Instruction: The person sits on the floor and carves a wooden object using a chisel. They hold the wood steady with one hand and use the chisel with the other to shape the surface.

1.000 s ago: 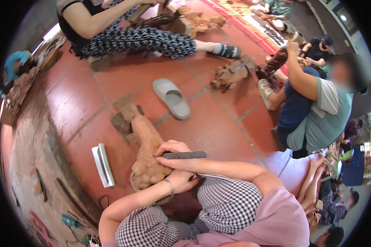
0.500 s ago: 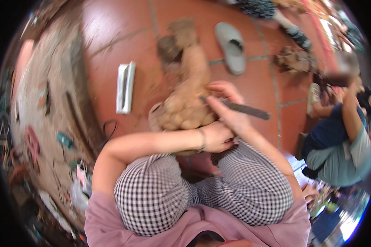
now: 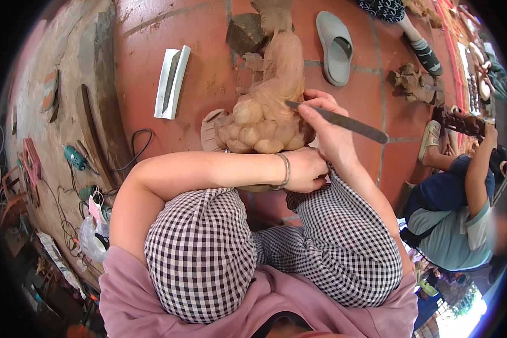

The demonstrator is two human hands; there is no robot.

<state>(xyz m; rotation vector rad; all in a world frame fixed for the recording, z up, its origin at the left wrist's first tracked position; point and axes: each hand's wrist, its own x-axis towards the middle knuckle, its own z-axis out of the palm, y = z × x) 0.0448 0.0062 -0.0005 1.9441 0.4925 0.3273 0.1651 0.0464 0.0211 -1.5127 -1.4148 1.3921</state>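
Where the checked trousers fold at the knee, the left hand rests beside the right knee, fingers curled, presumably bracing the work position; from here I cannot tell whether it grips anything. The right hand is closed on a dark flat tool, gripped toward its tip, probably for fine control. That tip meets the brown statue, placed ahead of the knees, lumpy base near, head far. Farther left, a white paper tray sits apparently within reach. Far right of the statue: one grey slipper.
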